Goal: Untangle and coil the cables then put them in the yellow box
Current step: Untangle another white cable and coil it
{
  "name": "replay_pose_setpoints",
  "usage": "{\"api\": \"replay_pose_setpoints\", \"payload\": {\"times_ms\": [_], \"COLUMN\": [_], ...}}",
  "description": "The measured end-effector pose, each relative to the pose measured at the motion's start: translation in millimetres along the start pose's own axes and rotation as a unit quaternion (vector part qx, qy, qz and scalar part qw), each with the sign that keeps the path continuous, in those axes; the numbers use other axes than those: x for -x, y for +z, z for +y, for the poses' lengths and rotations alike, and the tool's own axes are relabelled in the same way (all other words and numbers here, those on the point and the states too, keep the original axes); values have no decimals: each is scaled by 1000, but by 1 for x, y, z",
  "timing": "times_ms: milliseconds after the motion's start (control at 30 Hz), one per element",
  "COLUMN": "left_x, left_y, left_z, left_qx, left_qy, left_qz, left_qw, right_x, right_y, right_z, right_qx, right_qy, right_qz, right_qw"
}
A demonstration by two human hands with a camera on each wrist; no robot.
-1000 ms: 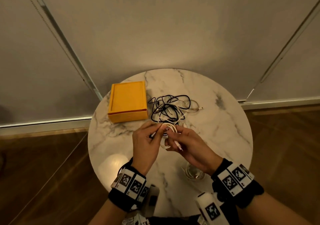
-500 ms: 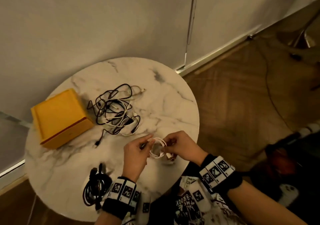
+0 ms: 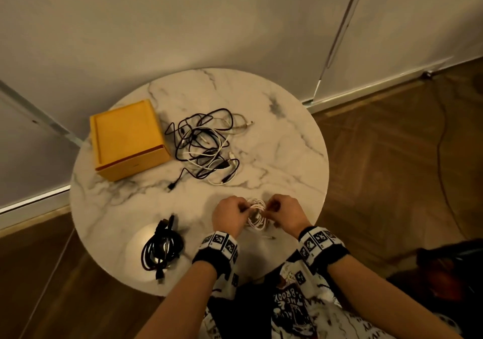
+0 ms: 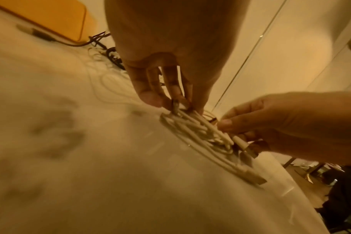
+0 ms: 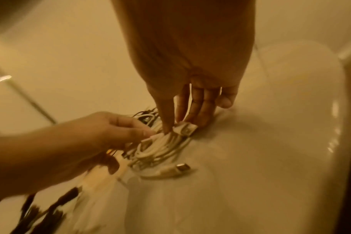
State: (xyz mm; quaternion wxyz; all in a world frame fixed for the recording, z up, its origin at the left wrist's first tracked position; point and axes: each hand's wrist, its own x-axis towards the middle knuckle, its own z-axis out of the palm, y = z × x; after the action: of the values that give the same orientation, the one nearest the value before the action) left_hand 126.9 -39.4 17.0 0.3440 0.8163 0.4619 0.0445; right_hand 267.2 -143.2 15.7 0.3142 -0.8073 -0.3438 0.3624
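A coiled white cable [image 3: 257, 214] [image 4: 198, 133] [image 5: 162, 147] lies low over the marble table's near edge, between my two hands. My left hand [image 3: 230, 214] [image 4: 170, 101] pinches its left side. My right hand [image 3: 283, 212] [image 5: 188, 120] pinches the right side, at a white plug [image 5: 185, 129]. A tangle of black and white cables [image 3: 206, 145] lies mid-table. The yellow box [image 3: 128, 138] [image 4: 50, 17] stands closed at the far left.
A coiled black cable [image 3: 162, 249] lies at the table's near left. The round marble table [image 3: 282, 140] stands against a white wall; wooden floor surrounds it. A loose white plug end [image 5: 180, 167] rests on the table by the coil.
The head view has swung back toward the left. Both hands have lowered the white coil toward the table near its front edge, still holding it on both sides.
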Motion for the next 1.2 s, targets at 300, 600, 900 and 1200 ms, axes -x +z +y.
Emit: {"api": "replay_pose_setpoints", "payload": {"times_ms": [300, 600, 900, 1200], "left_x": [-3, -3, -1, 5], "left_y": [9, 14, 15, 13], "left_z": [-19, -18, -12, -22], "left_qx": [140, 173, 143, 208], "left_qy": [-15, 4, 11, 31], "left_qz": [39, 31, 33, 40], "left_qw": [989, 984, 989, 977], "right_x": [-11, -18, -16, -10], "right_y": [-1, -11, -7, -15], "right_z": [6, 21, 26, 23], "right_qx": [-62, -108, -120, -175], "right_qy": [23, 2, -4, -10], "right_qz": [-22, -32, -43, -73], "right_qw": [998, 994, 992, 982]}}
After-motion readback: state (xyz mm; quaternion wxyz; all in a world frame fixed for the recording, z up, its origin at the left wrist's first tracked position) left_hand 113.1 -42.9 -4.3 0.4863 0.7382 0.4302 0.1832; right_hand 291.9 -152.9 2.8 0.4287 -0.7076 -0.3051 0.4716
